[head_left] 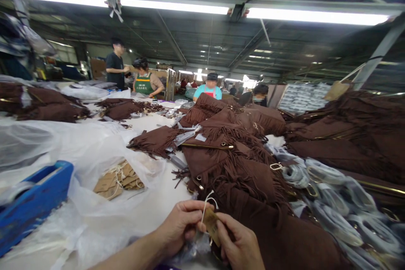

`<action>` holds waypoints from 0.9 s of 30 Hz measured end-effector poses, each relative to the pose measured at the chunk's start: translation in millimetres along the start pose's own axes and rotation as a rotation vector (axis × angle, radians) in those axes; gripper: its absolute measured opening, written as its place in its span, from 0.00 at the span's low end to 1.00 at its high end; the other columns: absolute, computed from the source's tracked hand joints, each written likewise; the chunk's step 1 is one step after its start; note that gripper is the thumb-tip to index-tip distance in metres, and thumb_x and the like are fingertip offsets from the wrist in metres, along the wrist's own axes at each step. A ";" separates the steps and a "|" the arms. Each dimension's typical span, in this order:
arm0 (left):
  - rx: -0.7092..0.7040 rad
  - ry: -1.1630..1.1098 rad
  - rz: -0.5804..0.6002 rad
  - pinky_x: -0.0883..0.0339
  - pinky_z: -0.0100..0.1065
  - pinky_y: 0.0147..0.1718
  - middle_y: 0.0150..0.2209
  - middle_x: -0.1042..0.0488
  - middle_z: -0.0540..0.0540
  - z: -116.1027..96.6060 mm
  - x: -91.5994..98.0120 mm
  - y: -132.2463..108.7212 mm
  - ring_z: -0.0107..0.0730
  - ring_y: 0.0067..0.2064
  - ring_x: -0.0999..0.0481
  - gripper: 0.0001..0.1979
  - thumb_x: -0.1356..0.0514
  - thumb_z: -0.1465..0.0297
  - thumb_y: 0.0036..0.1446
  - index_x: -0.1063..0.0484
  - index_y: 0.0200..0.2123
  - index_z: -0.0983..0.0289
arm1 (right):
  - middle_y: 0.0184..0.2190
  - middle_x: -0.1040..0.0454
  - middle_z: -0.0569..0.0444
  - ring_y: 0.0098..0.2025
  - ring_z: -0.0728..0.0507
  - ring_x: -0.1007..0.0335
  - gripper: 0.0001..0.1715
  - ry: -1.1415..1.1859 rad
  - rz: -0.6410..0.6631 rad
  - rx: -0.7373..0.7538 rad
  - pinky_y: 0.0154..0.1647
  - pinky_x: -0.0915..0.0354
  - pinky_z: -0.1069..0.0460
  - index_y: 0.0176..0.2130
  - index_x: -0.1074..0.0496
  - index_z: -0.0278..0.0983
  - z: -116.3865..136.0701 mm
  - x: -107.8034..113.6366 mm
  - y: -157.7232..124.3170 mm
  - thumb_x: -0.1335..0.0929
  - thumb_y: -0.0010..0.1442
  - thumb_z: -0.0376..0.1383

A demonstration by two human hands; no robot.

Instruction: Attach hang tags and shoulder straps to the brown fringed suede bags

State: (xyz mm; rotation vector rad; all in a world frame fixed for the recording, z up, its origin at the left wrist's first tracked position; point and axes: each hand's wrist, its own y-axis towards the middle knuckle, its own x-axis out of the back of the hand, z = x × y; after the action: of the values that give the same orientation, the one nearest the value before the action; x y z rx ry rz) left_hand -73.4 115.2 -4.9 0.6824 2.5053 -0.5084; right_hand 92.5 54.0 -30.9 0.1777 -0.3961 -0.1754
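Observation:
Between my hands is a brown paper hang tag (211,224) with a white string (207,199) looped through it. My left hand (183,221) is closed, pinching the string at the tag's left side. My right hand (237,240) grips the tag itself between thumb and fingers. Just below them lies some crumpled clear plastic (199,244), partly hidden by the hands. Right beside and beyond the hands, dark brown fringed suede-like bags (234,168) with gold zippers are heaped up.
Kraft tags with strings (120,179) lie on clear plastic sheeting to the left, near a blue tape dispenser (34,202). Plastic-wrapped straps (341,202) are piled at right. More brown items (44,103) lie far left. Several people stand beyond the table, one in a green apron (144,84).

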 end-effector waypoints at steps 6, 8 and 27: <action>-0.241 0.493 0.098 0.43 0.26 0.21 0.26 0.24 0.53 -5.8 7.9 4.0 0.26 0.23 0.31 0.14 0.36 0.68 0.46 0.20 0.37 0.66 | 0.23 0.25 0.54 0.19 0.48 0.31 0.20 -0.112 0.162 0.142 0.20 0.37 0.58 0.35 0.22 0.39 14.1 2.7 1.9 0.38 0.65 0.45; -0.372 0.757 0.151 0.36 0.29 0.32 0.31 0.23 0.53 -11.2 7.6 2.3 0.31 0.31 0.27 0.12 0.39 0.72 0.46 0.20 0.36 0.65 | 0.26 0.24 0.53 0.24 0.47 0.28 0.19 -0.174 0.182 0.233 0.24 0.36 0.58 0.30 0.24 0.39 20.5 1.5 2.3 0.39 0.64 0.41; -0.327 0.598 -0.112 0.58 0.25 0.19 0.17 0.42 0.43 -51.1 28.1 -3.5 0.20 0.19 0.48 0.13 0.36 0.62 0.45 0.35 0.23 0.64 | 0.22 0.35 0.63 0.21 0.50 0.40 0.15 0.110 0.089 0.018 0.20 0.43 0.58 0.39 0.28 0.36 23.6 10.4 -10.8 0.31 0.48 0.36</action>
State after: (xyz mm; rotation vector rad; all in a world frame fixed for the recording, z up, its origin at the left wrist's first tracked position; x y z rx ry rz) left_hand -114.8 146.4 21.9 0.6322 3.0927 0.0996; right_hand 91.1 38.3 -7.9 0.1866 -0.2953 -0.0742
